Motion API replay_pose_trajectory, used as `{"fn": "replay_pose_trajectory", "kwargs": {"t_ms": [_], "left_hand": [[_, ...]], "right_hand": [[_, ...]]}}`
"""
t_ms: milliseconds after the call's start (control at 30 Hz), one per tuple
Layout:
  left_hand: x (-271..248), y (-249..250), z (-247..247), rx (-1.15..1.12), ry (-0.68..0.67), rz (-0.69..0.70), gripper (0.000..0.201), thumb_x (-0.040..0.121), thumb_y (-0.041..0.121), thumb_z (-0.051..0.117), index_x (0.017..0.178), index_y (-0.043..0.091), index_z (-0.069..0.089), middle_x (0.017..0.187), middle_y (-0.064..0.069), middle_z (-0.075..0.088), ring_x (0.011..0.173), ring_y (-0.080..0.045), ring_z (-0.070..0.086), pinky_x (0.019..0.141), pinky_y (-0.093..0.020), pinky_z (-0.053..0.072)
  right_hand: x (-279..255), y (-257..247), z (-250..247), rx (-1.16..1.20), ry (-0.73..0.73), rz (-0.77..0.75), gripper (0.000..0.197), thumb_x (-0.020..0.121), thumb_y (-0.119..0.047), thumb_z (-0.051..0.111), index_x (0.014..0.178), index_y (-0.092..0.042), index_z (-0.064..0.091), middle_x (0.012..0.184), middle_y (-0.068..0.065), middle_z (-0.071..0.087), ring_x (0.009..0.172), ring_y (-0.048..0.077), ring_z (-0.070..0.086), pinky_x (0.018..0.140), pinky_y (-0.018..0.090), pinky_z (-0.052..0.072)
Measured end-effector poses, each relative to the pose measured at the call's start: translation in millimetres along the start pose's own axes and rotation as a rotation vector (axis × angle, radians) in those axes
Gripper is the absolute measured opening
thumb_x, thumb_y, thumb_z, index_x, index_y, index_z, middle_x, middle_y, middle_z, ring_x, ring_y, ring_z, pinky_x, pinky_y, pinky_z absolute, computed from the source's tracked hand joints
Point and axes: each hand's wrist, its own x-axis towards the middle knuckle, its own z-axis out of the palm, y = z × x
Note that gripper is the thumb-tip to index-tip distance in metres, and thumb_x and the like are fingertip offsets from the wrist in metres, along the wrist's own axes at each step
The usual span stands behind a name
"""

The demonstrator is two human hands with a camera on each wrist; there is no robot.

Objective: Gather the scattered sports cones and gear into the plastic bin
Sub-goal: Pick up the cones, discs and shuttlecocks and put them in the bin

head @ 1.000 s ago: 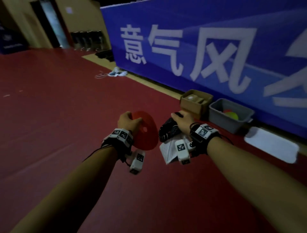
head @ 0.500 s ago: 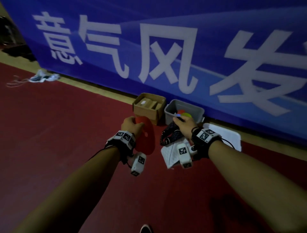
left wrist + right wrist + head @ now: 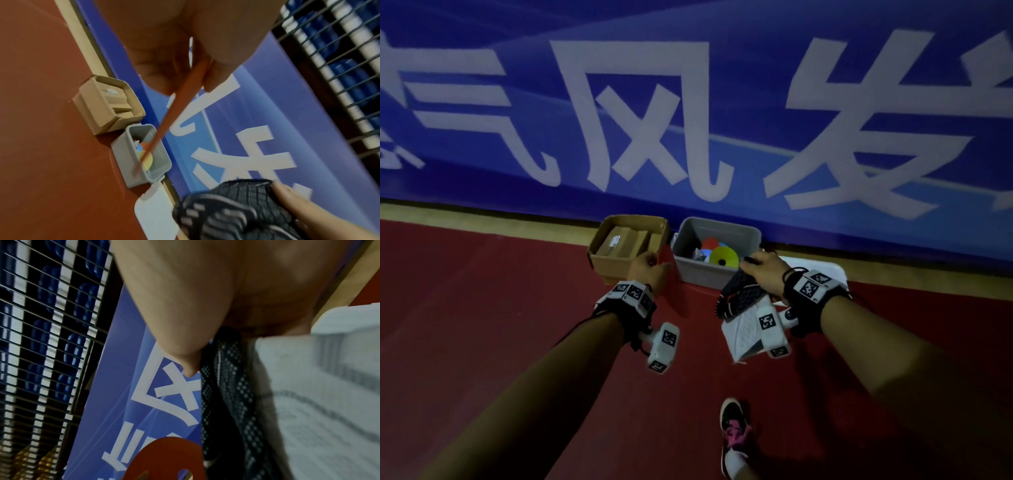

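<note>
While both forearms reach out over the red floor [image 3: 482, 308], the left hand [image 3: 649, 274] pinches a flat red disc cone [image 3: 180, 97] by its rim: in the left wrist view the thumb sits on one face and the curled fingers [image 3: 156, 76] on the other, so the thin disc runs edge-on out of the grip and points down toward the grey plastic bin [image 3: 688, 236]. From the head view most of the disc hides behind the hand; only a dim red sliver shows between the hand and the bin's near left corner.

The right hand [image 3: 767, 274] is closed on a bundle of gear — a black mesh piece [image 3: 739, 294] with pale stripes on top, and a white ribbed fabric piece [image 3: 743, 332] hanging below the wrist. In the right wrist view the thumb [image 3: 185, 353] presses the black mesh against the palm, with the white fabric beside it. The bundle hangs just short of the bin's near right corner, not inside it.

The bin stands on the floor against a blue banner [image 3: 722, 102] with large white characters. Inside it lie a yellow-green disc cone [image 3: 724, 255], a red one [image 3: 709, 244] and a blue one partly covered. A white lid [image 3: 154, 211] lies flat beside the bin — on the side away from an open cardboard box [image 3: 626, 240] that touches the bin's other wall. A shoe [image 3: 732, 431] stands on the floor below the right arm.
</note>
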Motion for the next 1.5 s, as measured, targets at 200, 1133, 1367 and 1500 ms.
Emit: {"fn": "replay_pose_trajectory", "kwargs": {"t_ms": [200,1133,1367,1500], "left_hand": [[171.0,23.5,56.3,0.001,-0.087,-0.193,0.014,0.068,0.025,0.066,0.081,0.02,0.062,0.089,-0.016,0.07,0.085,-0.036,0.067,0.079,-0.053,0.057],[492.1,147.9,66.6,-0.302,-0.047,-0.335,0.007,0.093,0.01,0.058,0.088,0.011,0.063,0.079,-0.012,0.063,0.058,-0.02,0.062,0.051,-0.024,0.052],[361.6,76.6,-4.3,-0.44,0.438,-0.521,0.005,0.092,0.015,0.062,0.093,0.011,0.066,0.088,-0.008,0.064,0.083,-0.025,0.062,0.073,-0.038,0.051],[228.5,20.4,-43.4,-0.586,0.725,-0.635,0.008,0.094,0.013,0.059,0.098,0.008,0.064,0.099,-0.013,0.062,0.087,-0.027,0.06,0.075,-0.038,0.048]], "right_hand": [[151.1,-18.4,-52.4,-0.105,-0.075,0.055,0.018,0.097,-0.035,0.054,0.093,-0.018,0.058,0.09,0.01,0.061,0.095,0.033,0.064,0.075,0.031,0.046],[558.4,-164.4,-95.7,0.072,-0.181,0.267,0.02,0.096,-0.033,0.054,0.097,-0.014,0.055,0.087,0.007,0.056,0.068,0.022,0.054,0.059,0.026,0.043],[491.2,-214.9,60.0,0.017,-0.657,0.104,0.022,0.095,-0.024,0.055,0.075,-0.017,0.049,0.065,0.003,0.045,0.041,0.014,0.045,0.039,0.02,0.036],[362.9,-232.8,162.0,-0.115,-1.002,-0.003,0.019,0.094,-0.026,0.057,0.079,-0.015,0.053,0.07,0.004,0.055,0.057,0.019,0.054,0.049,0.024,0.042]]}}
